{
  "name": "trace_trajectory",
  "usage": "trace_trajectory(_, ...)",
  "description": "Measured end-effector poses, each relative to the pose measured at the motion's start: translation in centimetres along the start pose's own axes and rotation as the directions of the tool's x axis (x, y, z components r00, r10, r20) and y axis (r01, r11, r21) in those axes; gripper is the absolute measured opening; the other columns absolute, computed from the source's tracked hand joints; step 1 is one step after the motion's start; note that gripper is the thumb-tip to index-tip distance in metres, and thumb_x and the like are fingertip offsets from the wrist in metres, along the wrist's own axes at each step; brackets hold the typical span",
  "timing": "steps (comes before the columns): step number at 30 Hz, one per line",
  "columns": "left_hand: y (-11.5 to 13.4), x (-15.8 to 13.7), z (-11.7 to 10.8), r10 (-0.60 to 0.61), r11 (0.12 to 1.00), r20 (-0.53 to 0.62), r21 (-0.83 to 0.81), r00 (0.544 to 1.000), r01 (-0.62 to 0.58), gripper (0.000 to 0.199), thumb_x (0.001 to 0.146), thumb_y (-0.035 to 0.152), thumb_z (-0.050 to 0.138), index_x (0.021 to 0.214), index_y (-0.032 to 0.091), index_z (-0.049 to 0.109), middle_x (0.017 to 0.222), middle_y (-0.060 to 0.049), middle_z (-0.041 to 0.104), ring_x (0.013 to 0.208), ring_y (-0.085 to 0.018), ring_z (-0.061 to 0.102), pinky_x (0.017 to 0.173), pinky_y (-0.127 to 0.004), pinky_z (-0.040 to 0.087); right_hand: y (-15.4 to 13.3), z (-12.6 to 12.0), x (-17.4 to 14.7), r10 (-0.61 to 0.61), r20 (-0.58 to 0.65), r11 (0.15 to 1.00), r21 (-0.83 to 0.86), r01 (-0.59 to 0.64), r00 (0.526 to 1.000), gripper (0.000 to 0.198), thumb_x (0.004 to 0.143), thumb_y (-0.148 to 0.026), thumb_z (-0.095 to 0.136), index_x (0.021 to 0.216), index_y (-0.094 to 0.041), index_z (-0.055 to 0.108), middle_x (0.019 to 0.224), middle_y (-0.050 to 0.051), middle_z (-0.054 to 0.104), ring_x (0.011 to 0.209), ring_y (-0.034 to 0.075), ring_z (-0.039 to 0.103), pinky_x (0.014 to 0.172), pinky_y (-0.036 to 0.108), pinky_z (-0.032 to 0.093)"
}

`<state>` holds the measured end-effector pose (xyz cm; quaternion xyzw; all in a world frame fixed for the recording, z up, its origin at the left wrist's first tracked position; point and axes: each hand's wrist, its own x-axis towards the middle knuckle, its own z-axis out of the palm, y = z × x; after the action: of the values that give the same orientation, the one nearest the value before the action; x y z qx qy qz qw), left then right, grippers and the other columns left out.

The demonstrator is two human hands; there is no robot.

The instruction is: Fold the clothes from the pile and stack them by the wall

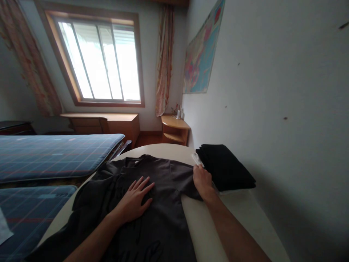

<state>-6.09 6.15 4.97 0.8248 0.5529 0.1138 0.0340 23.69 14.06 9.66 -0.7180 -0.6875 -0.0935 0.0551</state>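
My left hand (pixel 135 202) lies palm down with its fingers spread apart on the dark grey fabric shirt with black lettering (pixel 166 207), pressing on nothing but the upper chest of it. My right hand (pixel 202 181) is clamped on the outer end of the short grey sleeve (pixel 188 180) on my right side, fingers curled in, though the exact pinch under them is hidden from me. The shirt is spread on the pale, round-edged table (pixel 200 223) right in front of me, its long axis running away from my body: the round grey collar (pixel 133 161) points toward the window, and the lower end comes back toward me and out of view. So the sleeve juts off sideways to the right, roughly across that axis, with my right hand at its tip and much the nearer to it, while my left rests inward, below the collar. The shirt's left side sits in looser folds, with neither hand on it. Just past my right hand (close enough that I judge a sideways pull could brush it) lies a thick, folded stack of black cloth (pixel 227 167), with a small crumpled white piece (pixel 196 159) at its edge.
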Motion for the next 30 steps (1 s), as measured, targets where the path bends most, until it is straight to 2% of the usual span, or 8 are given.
trace_trajectory(4,1.2,-0.2,-0.1,0.07,0.997,0.043,-0.046,0.997,-0.068,0.059,0.091,0.044,0.054,0.148,0.037,0.041,0.161,-0.001,0.028,0.148,-0.033,0.023,0.12,-0.055,0.023,0.0,-0.4,0.2,-0.016,-0.066,1.0,0.0,0.016,0.998,0.034,0.097,-0.014,0.036,0.111,-0.015,0.067,0.117,0.019,0.065,0.106,0.026,0.065,0.082,0.033,0.052)
trace_trajectory(11,1.6,-0.3,0.4,0.115,0.992,0.051,-0.06,0.992,-0.111,0.062,0.092,0.047,0.053,0.151,0.038,0.035,0.162,-0.001,0.025,0.149,-0.034,0.019,0.12,-0.056,0.021,0.2,0.1,0.0,0.05,0.1,0.999,-0.012,-0.05,0.994,0.032,0.093,-0.009,0.042,0.107,-0.01,0.071,0.109,0.022,0.069,0.104,0.027,0.067,0.079,0.031,0.051)
trace_trajectory(19,1.6,-0.2,0.6,0.095,0.993,0.042,-0.073,0.995,-0.092,0.064,0.089,0.044,0.056,0.15,0.034,0.038,0.161,-0.002,0.028,0.149,-0.034,0.021,0.12,-0.056,0.022,-0.7,-2.5,-0.2,0.0,-0.076,0.992,0.123,0.01,0.997,0.032,0.098,-0.015,0.037,0.111,-0.013,0.066,0.114,0.019,0.067,0.105,0.026,0.065,0.088,0.035,0.048)
trace_trajectory(21,1.8,0.0,0.5,0.072,0.993,-0.009,-0.091,0.997,-0.072,0.063,0.089,0.041,0.056,0.149,0.029,0.04,0.159,-0.004,0.034,0.147,-0.033,0.028,0.12,-0.053,0.025,-1.7,-3.7,-0.3,-0.145,-0.183,0.922,0.332,0.2,0.972,0.027,0.098,-0.02,0.042,0.114,-0.015,0.064,0.114,0.014,0.067,0.107,0.022,0.063,0.094,0.031,0.046)
trace_trajectory(23,1.8,0.2,0.6,0.021,0.993,-0.087,-0.116,0.996,-0.031,0.06,0.091,0.038,0.053,0.147,0.023,0.041,0.153,-0.008,0.043,0.142,-0.03,0.037,0.118,-0.05,0.03,-2.5,-4.5,-0.5,-0.296,-0.3,0.749,0.516,0.415,0.907,0.028,0.097,-0.023,0.046,0.12,-0.017,0.06,0.119,0.01,0.065,0.112,0.018,0.06,0.099,0.028,0.043)
trace_trajectory(25,1.6,0.3,0.7,-0.047,0.99,-0.163,-0.14,0.985,0.024,0.057,0.093,0.036,0.05,0.146,0.018,0.041,0.147,-0.011,0.05,0.137,-0.029,0.045,0.116,-0.047,0.035,-3.1,-4.8,-0.7,-0.323,-0.368,0.637,0.597,0.488,0.872,0.033,0.095,-0.025,0.048,0.126,-0.016,0.057,0.124,0.009,0.063,0.117,0.017,0.056,0.104,0.028,0.04)
trace_trajectory(27,1.4,0.4,0.9,-0.099,0.986,-0.206,-0.155,0.973,0.068,0.057,0.093,0.036,0.049,0.145,0.015,0.04,0.145,-0.013,0.053,0.134,-0.028,0.049,0.114,-0.045,0.038,-3.1,-4.4,-0.9,-0.26,-0.321,0.674,0.615,0.409,0.911,0.04,0.093,-0.031,0.052,0.129,-0.013,0.056,0.128,0.012,0.061,0.122,0.021,0.054,0.106,0.033,0.038)
trace_trajectory(30,1.1,0.5,1.2,-0.131,0.982,-0.228,-0.165,0.965,0.094,0.057,0.093,0.036,0.048,0.145,0.013,0.04,0.143,-0.014,0.054,0.131,-0.027,0.052,0.113,-0.043,0.04,-2.6,-2.9,-0.8,-0.24,-0.086,0.765,0.597,0.243,0.967,0.058,0.085,-0.051,0.063,0.127,-0.011,0.058,0.127,0.017,0.061,0.12,0.028,0.055,0.103,0.037,0.04)
